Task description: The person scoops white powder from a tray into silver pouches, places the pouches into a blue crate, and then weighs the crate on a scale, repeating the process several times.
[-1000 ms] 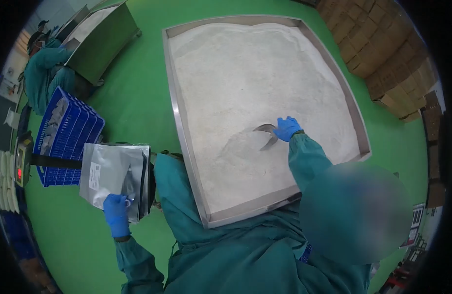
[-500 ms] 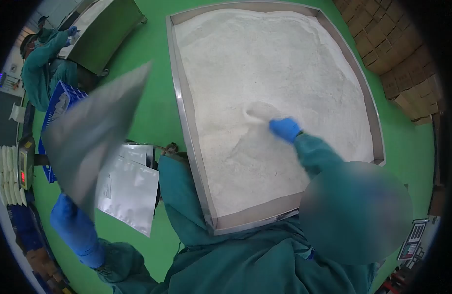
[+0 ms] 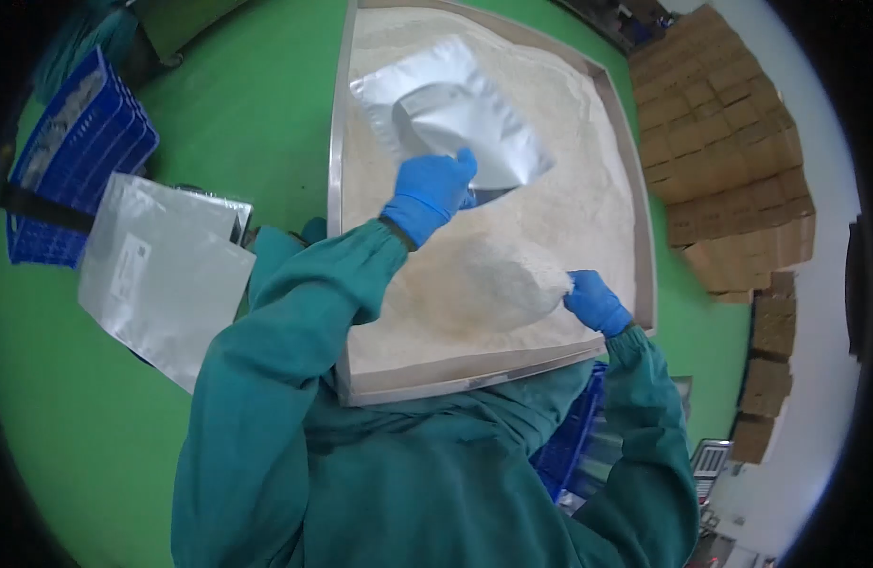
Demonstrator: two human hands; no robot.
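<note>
My left hand (image 3: 429, 194), in a blue glove, is closed on the lower edge of a silver foil bag (image 3: 484, 137). The bag is tilted above the pale powder (image 3: 398, 322) in a large metal-rimmed tray (image 3: 474, 379). To the right, my gloved right hand (image 3: 597, 303) grips what looks like a scoop (image 3: 521, 284), blurred and heaped with powder. Its handle is mostly hidden in my fingers. The scoop is below and right of the bag, apart from it, over the near part of the tray.
More silver bags (image 3: 162, 275) lie in a stack left of the tray. Behind them stands a blue crate (image 3: 86, 161). Cardboard boxes (image 3: 730, 151) are piled along the right wall. Another blue crate (image 3: 573, 431) shows beside my right arm.
My left hand has brought the foil bag from the far left to above the tray. My right hand has drawn back toward me with the powder-laden scoop. The view has shifted.
</note>
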